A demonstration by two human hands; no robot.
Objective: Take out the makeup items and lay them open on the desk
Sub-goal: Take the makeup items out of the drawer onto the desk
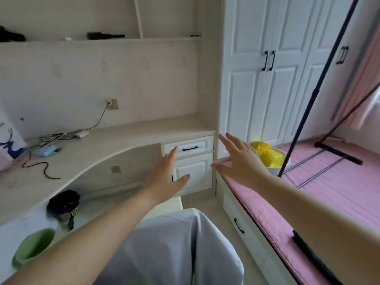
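Curved pale desk [115,140]; black pouch [62,203] lies near its front edge.

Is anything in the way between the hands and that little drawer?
Nothing visible. Both the left hand and right hand are open with clear air before the closed drawer. No makeup shows yet.

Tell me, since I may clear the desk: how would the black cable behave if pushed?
The black cable lies in loose curves on the desk, so it is probably floppy. It looks thin, likely light, and would probably slide or snake rather than roll.
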